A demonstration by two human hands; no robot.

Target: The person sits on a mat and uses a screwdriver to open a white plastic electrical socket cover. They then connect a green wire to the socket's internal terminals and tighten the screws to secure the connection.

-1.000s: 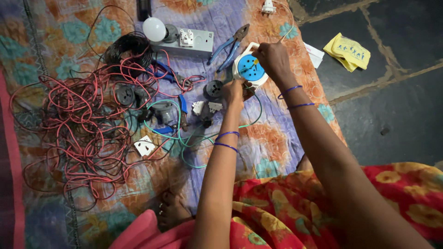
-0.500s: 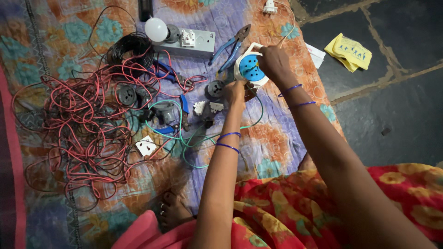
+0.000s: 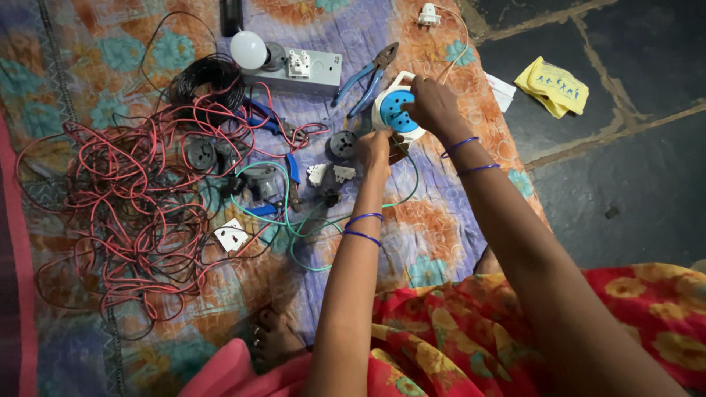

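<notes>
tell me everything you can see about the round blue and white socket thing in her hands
The round socket has a blue face dotted with small pin holes, set in a white rim that looks like plastic. It lies face up on the patterned cloth, just right of the blue-handled pliers. The right hand covers its right edge, and the left hand reaches it from below. Its underside is hidden.

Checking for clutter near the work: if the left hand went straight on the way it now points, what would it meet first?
The left hand points up the cloth; it likely meets the round blue-and-white socket held by the right hand first. The blue-handled pliers lie beyond. Depth is unclear.
</notes>
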